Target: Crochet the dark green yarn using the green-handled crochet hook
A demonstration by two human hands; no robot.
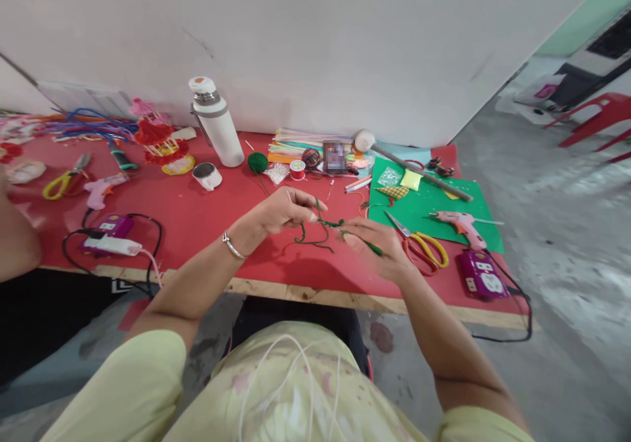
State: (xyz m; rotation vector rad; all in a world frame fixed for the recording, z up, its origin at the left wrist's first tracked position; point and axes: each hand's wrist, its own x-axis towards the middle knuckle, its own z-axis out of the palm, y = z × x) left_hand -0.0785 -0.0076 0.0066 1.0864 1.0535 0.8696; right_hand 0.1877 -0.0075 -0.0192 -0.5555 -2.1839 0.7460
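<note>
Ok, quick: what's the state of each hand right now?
Left hand: closed, pinching green yarn.
Right hand: closed, gripping a green-handled tool.

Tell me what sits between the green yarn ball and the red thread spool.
The head view shows a packet of small white beads between the green yarn ball and the red thread spool.
</note>
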